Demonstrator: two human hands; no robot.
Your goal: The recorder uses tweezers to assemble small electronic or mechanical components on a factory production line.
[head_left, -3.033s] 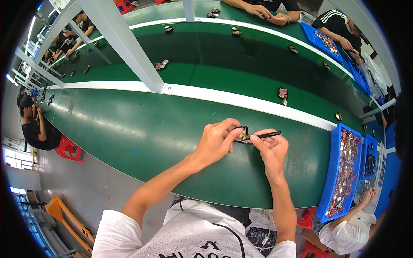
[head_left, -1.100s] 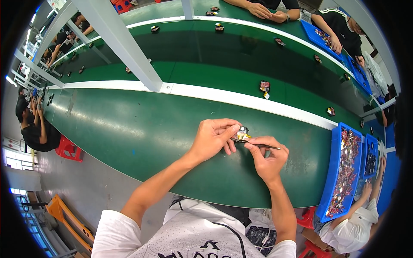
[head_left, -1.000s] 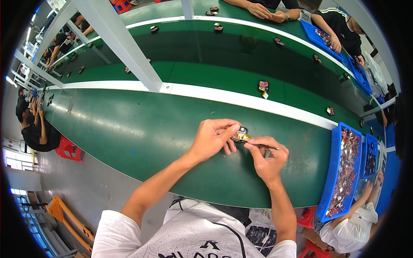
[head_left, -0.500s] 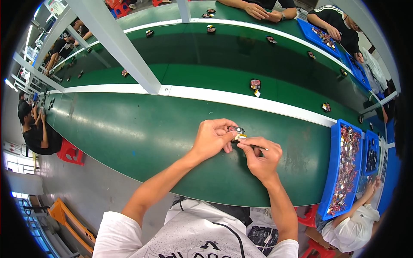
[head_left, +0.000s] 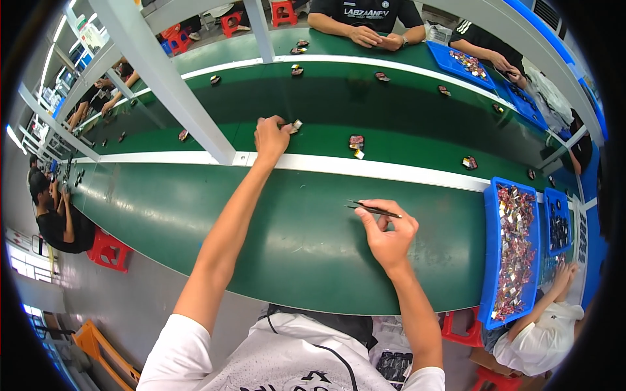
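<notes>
My left hand (head_left: 271, 138) reaches over the white rail onto the dark green belt. A small electronic assembly (head_left: 297, 126), black with a pale piece on top, is at its fingertips, low over or touching the belt; the fingers partly hide it. My right hand (head_left: 394, 236) stays over the green worktable (head_left: 306, 254), closed around dark tweezers (head_left: 377, 210). The tweezers point left, their tips apart with nothing between them. Nearest to my left hand on the belt lies another small black and red assembly (head_left: 356, 142) with a yellow-white tab.
A blue tray (head_left: 486, 287) full of small red and white parts stands at the table's right end, with a smaller blue tray (head_left: 549, 193) of black parts beside it. A grey post (head_left: 173, 88) rises from the rail (head_left: 365, 171). Co-workers sit across and at both sides.
My left hand has carried the small assembly from the table's middle forward and left to the belt. My right hand has stayed near its place, its tweezers now apart from the assembly.
</notes>
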